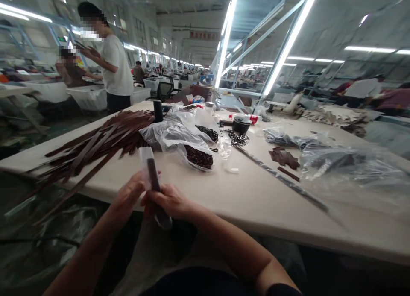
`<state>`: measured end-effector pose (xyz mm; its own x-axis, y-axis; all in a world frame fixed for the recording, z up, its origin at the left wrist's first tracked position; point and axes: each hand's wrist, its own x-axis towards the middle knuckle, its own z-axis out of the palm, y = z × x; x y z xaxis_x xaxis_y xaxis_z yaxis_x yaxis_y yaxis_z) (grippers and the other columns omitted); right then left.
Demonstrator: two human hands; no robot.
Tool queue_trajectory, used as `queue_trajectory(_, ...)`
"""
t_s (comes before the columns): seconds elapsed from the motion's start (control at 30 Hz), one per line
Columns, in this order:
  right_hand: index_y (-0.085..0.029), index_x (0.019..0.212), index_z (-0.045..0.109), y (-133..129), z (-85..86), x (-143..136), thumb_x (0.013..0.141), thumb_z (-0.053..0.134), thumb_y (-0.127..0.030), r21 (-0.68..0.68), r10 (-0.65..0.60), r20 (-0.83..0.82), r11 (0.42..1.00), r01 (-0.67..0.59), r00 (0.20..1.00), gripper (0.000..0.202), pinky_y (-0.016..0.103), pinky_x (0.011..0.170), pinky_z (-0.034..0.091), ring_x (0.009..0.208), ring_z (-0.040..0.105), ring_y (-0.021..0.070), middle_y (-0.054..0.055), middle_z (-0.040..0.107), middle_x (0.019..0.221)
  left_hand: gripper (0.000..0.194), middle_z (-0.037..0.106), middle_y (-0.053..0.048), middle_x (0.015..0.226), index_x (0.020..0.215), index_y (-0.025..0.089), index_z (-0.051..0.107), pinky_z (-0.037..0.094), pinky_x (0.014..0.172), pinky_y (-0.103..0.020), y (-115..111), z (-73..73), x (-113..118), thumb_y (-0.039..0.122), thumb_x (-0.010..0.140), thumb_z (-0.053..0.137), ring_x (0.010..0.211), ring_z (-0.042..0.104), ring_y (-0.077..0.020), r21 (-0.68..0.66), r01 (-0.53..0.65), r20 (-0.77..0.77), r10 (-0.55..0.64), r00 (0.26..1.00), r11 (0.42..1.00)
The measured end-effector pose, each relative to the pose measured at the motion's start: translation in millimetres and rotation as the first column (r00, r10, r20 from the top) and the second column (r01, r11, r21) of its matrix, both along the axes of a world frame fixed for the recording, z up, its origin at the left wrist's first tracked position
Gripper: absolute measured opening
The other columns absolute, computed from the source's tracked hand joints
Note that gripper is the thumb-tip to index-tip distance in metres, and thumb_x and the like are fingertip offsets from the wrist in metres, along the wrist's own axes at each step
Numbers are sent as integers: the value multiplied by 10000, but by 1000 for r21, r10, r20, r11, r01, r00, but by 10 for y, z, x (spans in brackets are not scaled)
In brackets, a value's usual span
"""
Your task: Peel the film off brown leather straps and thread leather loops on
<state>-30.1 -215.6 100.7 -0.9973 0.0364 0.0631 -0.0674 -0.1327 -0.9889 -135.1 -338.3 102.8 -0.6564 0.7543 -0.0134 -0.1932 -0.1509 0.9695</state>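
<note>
Just over the table's front edge, my left hand (135, 188) and my right hand (172, 200) are close together. Between them stands a dark brown strip (153, 173), tilted slightly, with a translucent plastic sleeve (144, 161) along its upper part. My left fingers are closed around the sleeve's lower left side, partly hidden behind it. My right thumb presses on the strip from the right, the other fingers curled beneath. The strip's lower end hangs below my hands and looks blurred. A pile of long brown leather strips (105, 138) lies to the left.
Plastic bags (179, 133) of small dark pieces (198, 157) lie ahead on the table (205, 193). Behind them are a black bowl (241, 126) and a black cylinder (158, 111). A long wrapped rod (285, 180) and brown scraps (284, 157) lie right. A person (117, 65) stands beyond the left side.
</note>
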Motion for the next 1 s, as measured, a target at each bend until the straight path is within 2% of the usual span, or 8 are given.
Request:
queue_trajectory(0.1, -142, 750, 653, 26, -5, 105, 920, 558, -572, 79, -17, 13, 997, 16, 1000, 471, 259, 682, 533, 670, 664, 149, 32, 679, 686, 560, 727, -93, 706, 984, 131, 760, 420, 421, -246, 219, 157, 57, 649, 776, 711, 473, 576, -167, -100, 62, -111, -73, 991, 993)
queue_trajectory(0.2, -152, 829, 697, 59, -218, 287, 898, 615, -487, 202, -141, 4, 970, 137, 990, 352, 275, 790, 523, 788, 678, 162, 30, 715, 774, 490, 749, -106, 761, 799, 134, 759, 514, 623, -264, 362, 178, 92, 622, 786, 716, 695, 673, -208, 114, -95, -112, 108, 988, 989)
queue_trajectory(0.27, -149, 849, 698, 45, -449, 417, 892, 600, -509, 217, -204, 50, 958, 189, 978, 375, 278, 742, 517, 739, 665, 161, 33, 703, 745, 481, 767, -112, 837, 796, 140, 769, 514, 759, -278, 392, 115, 108, 617, 797, 710, 812, 676, -219, 180, -150, -133, 175, 976, 972)
queue_trajectory(0.43, -163, 768, 634, -23, -805, 546, 915, 477, -604, 147, -292, 152, 951, 270, 944, 491, 285, 572, 482, 565, 612, 169, 44, 638, 619, 569, 770, -120, 925, 921, 165, 811, 508, 780, -322, 354, -182, 340, 687, 852, 596, 859, 675, -260, -109, 57, -263, -85, 961, 992)
queue_trajectory(0.57, -198, 685, 614, -8, -770, 510, 949, 449, -575, 303, -291, -3, 912, 278, 957, 489, 320, 615, 475, 606, 620, 195, 67, 655, 639, 478, 756, -120, 1079, 942, 202, 807, 500, 918, -340, 393, -358, 424, 644, 837, 658, 1016, 665, -279, -62, 45, -273, -60, 960, 997)
queue_trajectory(0.73, -218, 740, 645, -17, -739, 468, 975, 415, -585, 435, -263, -72, 860, 268, 962, 493, 304, 620, 469, 636, 617, 188, 59, 688, 721, 495, 763, -109, 890, 1019, 187, 778, 496, 582, -258, 394, -245, 257, 608, 758, 772, 686, 648, -181, 95, -30, 202, 10, 979, 995)
queue_trajectory(0.87, -206, 694, 639, 4, -740, 402, 975, 381, -604, 417, -318, -73, 851, 319, 945, 552, 287, 613, 467, 611, 630, 184, 52, 673, 649, 461, 779, -158, 935, 952, 149, 797, 560, 799, -329, 304, -139, 290, 579, 788, 763, 854, 722, -250, 152, -8, 173, -18, 985, 988)
queue_trajectory(1.0, -186, 649, 619, 32, -685, 397, 968, 366, -608, 324, -365, -47, 875, 359, 930, 587, 268, 572, 457, 553, 611, 174, 46, 634, 575, 466, 779, -158, 1042, 985, 164, 798, 527, 979, -359, 256, -225, 383, 582, 780, 773, 1076, 701, -294, 138, 28, 167, -51, 985, 990)
